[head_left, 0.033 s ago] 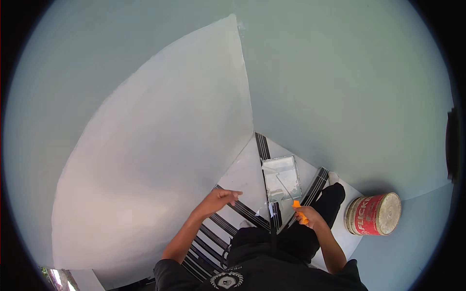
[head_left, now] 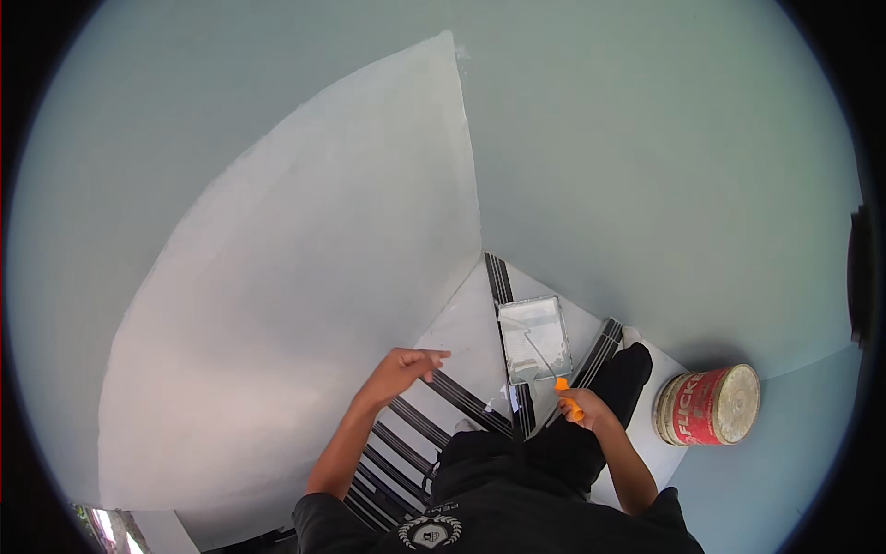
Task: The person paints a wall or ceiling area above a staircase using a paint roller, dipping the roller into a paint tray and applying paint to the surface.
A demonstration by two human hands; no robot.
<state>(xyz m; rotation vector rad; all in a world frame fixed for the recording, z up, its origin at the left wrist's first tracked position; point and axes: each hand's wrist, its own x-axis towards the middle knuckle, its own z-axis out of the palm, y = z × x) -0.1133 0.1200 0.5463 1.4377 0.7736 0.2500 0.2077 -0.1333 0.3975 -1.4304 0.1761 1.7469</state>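
The paint roller with the orange plastic handle [head_left: 570, 403] sits clenched in the right hand [head_left: 591, 411], its thin wire frame running up and forward into the shallow rectangular grey paint tray [head_left: 535, 339], where the roller end is too pale against the wet paint to make out clearly. The left hand [head_left: 399, 369] grasps nothing: it hovers with fingers stretched forward and loosely spread, close to the white-painted wall [head_left: 295, 314], though I cannot tell whether the fingertips touch it. The tray rests on the top of a white stepladder with black ribbed treads [head_left: 461, 397], whose steps run down beneath the person's dark-clothed legs [head_left: 591, 434]. To the right, on the pale blue-green floor [head_left: 775, 443], a red cylindrical metal paint tin with a pale lid [head_left: 709, 404] lies on its side, near the ladder but apart from it. The unpainted pale blue-green wall [head_left: 646, 166] meets the white one at a corner above the tray. In my judgement the risks are these: the tray sits high on a narrow perch, so a hard push of the roller could tip it and spill paint; an overloaded roller may drip onto the treads; and leaning with one free hand unsupported could cost balance.
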